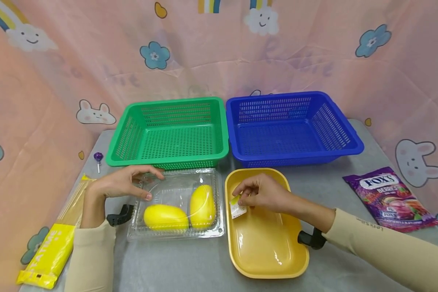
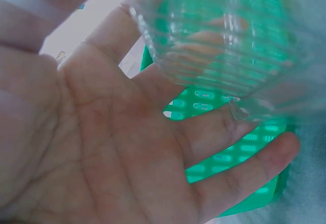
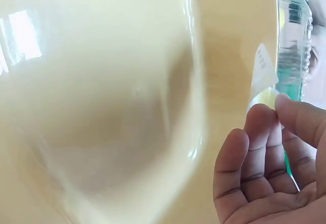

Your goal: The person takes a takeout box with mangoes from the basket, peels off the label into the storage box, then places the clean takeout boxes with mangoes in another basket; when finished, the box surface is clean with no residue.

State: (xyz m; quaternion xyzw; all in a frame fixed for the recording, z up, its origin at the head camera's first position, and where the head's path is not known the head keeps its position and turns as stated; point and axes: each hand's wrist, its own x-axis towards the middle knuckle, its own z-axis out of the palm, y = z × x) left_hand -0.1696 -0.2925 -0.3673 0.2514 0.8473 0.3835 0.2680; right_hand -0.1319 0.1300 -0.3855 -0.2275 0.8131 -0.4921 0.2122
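Observation:
My right hand (image 1: pixel 264 194) pinches a small white-and-yellow paper piece (image 1: pixel 237 209) between thumb and fingertips, over the left side of a yellow tub (image 1: pixel 263 243). Dark print shows on the white part of the paper (image 3: pixel 264 68). To the left sits a clear plastic container (image 1: pixel 168 190) with two yellow mangoes, one lying sideways (image 1: pixel 166 217) and one upright (image 1: pixel 202 207). My left hand (image 1: pixel 122 182) is at the container's back left corner. Its thumb reaches over the lid, while the fingers stretch out, spread, in the left wrist view.
Behind stand a green basket (image 1: pixel 179 156) and a blue basket (image 1: pixel 295 156), side by side. A yellow noodle pack (image 1: pixel 51 247) and a purple lollipop (image 1: pixel 98 157) lie at the left. On the right is a purple Fox's candy bag (image 1: pixel 390 200). Printed cloth surrounds the grey table (image 1: pixel 168 263).

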